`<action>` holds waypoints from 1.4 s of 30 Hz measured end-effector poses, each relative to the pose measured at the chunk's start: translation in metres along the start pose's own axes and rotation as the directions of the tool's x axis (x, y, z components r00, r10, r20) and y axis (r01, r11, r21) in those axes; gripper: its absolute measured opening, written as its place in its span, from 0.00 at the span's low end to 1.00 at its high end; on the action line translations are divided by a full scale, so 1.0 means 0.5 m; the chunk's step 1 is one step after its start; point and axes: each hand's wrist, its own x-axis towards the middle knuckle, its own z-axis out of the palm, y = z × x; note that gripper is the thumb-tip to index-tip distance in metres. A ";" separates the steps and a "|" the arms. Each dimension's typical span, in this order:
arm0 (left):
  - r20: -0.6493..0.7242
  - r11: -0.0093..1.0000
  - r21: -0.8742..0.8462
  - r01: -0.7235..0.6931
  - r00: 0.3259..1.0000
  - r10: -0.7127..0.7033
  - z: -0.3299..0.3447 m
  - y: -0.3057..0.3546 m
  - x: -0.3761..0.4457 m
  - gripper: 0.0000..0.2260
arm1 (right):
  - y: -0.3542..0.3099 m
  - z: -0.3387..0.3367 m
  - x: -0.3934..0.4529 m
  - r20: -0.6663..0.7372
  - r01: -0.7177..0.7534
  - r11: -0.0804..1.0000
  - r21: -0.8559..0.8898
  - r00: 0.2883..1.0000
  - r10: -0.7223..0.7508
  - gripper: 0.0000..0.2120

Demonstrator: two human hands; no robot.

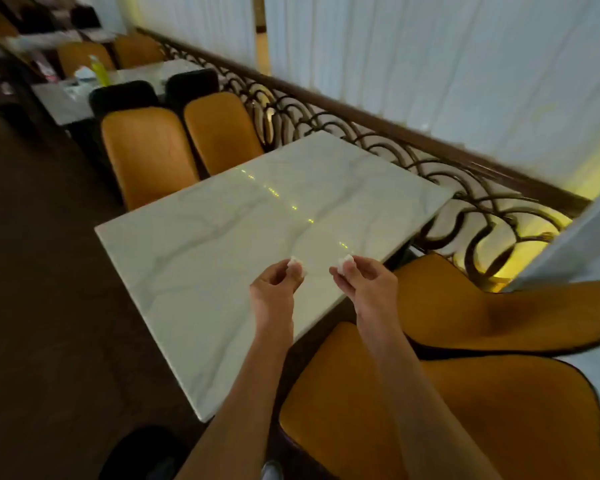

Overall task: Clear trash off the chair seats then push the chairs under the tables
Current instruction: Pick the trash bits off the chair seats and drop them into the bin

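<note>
Both of my hands hover over the near edge of a white marble table [222,237]. My left hand [274,285] pinches a small white crumpled tissue [296,263] between its fingertips. My right hand [364,280] pinches a second white tissue piece [346,262] the same way. Two orange chairs stand on my side: the nearer one [465,410] under my right forearm, the other [482,313] beyond it to the right. Their seats are hidden by their backs. Two more orange chairs [149,150] [222,129] stand tucked against the table's far side.
A dark scrolled metal railing [361,133] with a wooden top rail runs along the table's right side, white curtains behind it. Further back stands another marble table [66,102] with two black chairs [123,95], a yellow-green bottle [99,71] and clutter. Dark floor lies to the left.
</note>
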 end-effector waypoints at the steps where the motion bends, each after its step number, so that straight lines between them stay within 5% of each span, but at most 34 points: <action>1: -0.043 1.000 -0.010 -0.013 0.999 0.013 -0.040 0.011 -0.002 0.06 | 0.017 0.033 -0.015 0.043 -0.015 1.000 -0.013 0.999 0.016 0.03; 11: -0.445 0.989 -0.004 -0.148 0.886 0.131 -0.474 0.121 -0.033 0.07 | 0.226 0.364 -0.222 0.362 -0.163 0.969 -0.185 0.905 0.221 0.03; 24: -0.608 0.992 -0.020 -0.128 0.789 0.089 -0.963 0.188 -0.058 0.07 | 0.506 0.685 -0.486 0.468 -0.218 0.893 -0.393 0.789 0.399 0.06; 31: -0.695 0.997 -0.069 -0.025 0.718 -0.030 -1.056 0.087 -0.022 0.06 | 0.658 0.717 -0.469 0.428 -0.213 0.805 -0.554 0.757 0.495 0.09; 42: -0.760 0.973 -0.197 0.120 0.609 -0.229 -1.180 -0.246 0.065 0.05 | 0.987 0.632 -0.385 0.326 -0.304 0.652 -0.695 0.675 0.662 0.07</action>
